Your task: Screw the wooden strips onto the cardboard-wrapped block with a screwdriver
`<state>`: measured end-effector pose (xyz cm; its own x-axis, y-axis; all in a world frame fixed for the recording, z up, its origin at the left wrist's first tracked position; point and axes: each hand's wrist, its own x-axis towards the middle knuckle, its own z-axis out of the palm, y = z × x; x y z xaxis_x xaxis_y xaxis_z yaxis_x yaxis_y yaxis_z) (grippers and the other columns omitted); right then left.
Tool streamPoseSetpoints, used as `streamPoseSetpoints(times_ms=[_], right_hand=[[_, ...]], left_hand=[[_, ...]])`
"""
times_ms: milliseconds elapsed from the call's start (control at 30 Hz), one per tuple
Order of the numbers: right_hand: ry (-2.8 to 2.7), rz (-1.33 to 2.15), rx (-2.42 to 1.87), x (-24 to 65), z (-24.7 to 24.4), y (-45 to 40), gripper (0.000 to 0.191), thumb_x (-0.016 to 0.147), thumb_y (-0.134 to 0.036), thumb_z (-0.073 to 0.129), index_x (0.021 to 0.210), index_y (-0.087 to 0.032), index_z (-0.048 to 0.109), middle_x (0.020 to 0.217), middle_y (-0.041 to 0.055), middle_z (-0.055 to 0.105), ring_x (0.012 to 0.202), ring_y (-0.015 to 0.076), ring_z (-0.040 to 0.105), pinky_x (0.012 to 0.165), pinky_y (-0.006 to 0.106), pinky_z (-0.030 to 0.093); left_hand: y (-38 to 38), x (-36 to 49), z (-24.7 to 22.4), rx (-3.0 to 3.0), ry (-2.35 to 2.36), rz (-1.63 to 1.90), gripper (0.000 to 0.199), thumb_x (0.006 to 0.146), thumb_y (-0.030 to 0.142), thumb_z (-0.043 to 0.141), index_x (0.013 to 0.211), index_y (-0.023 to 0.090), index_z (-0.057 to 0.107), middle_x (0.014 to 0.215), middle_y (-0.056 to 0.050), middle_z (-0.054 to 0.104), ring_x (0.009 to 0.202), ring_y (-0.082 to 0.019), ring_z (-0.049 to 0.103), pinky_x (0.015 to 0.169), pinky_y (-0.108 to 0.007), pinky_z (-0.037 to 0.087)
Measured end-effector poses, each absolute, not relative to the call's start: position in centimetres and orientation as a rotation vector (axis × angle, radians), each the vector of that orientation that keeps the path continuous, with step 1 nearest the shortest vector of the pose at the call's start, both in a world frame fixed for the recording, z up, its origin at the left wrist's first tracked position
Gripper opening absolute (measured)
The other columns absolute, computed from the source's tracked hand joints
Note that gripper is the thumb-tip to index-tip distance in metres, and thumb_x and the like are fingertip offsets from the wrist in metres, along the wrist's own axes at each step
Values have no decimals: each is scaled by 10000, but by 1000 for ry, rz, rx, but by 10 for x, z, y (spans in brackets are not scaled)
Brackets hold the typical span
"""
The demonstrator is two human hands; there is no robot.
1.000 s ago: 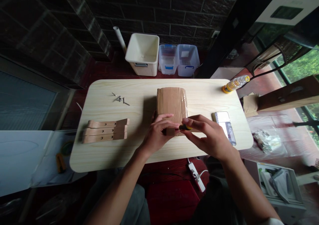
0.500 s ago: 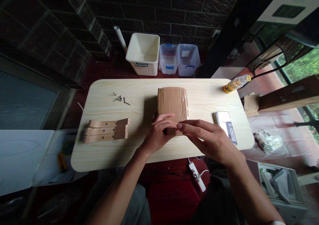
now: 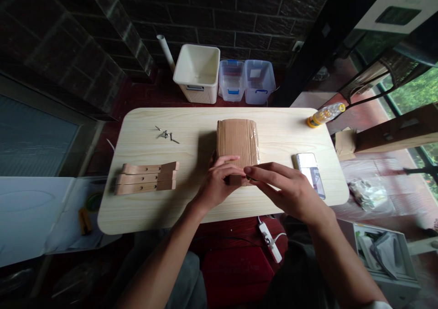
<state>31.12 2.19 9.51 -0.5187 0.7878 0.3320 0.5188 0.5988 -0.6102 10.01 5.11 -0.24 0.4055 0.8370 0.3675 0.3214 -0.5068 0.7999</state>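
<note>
In front of the upright cardboard box (image 3: 237, 140), my left hand (image 3: 219, 181) is closed around a brown wooden piece (image 3: 235, 180), of which only the squared end shows. The fingers of my right hand (image 3: 282, 183) are pinched together right beside that end. A small dark bit peeks out between them, too little to name. To the left, several curved wooden pieces (image 3: 147, 179) with dark holes lie side by side. Several metal screws (image 3: 166, 135) are loosely heaped behind them.
A phone (image 3: 310, 174) lies on the right of the pale table (image 3: 191, 117), and a clear bottle with yellow ends (image 3: 325, 115) lies near the back right corner. Beyond the table stand a cream bin (image 3: 200, 83) and two clear plastic boxes (image 3: 259, 83). A power strip (image 3: 270, 242) sits below the front edge.
My right fingertips have shifted very slightly beside the wooden piece, and a small dark bit now shows between them. My left hand keeps its hold.
</note>
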Motion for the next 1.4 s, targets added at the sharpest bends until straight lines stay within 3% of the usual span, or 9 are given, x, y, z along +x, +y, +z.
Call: streamPoseSetpoints(times_ms=[400, 700, 1400], right_hand=[[-2188, 605, -1023, 312, 91, 25, 422, 948, -152, 588, 1352, -272, 560, 1116, 71, 679, 962, 156, 693, 837, 264, 588], [-2222, 618, -1039, 311, 102, 23, 515, 956, -139, 554, 1445, -281, 476, 1280, 67, 656, 1078, 179, 677, 915, 312, 590], [-2199, 604, -1050, 311, 95, 23, 451, 962, -175, 570, 1399, -282, 538, 1131, 61, 694, 943, 153, 698, 811, 254, 592]], left_hand=[[52, 100, 1, 2003, 997, 988, 173, 817, 232, 754, 989, 218, 740, 1036, -75, 746, 1238, -260, 574, 987, -428, 528], [52, 100, 1, 2005, 1013, 1001, 135, 828, 246, 741, 960, 217, 747, 1066, -72, 746, 1219, -261, 580, 969, -438, 534], [52, 101, -1, 2019, 1024, 1007, 115, 819, 245, 745, 928, 211, 739, 1072, -81, 739, 1213, -259, 589, 985, -425, 534]])
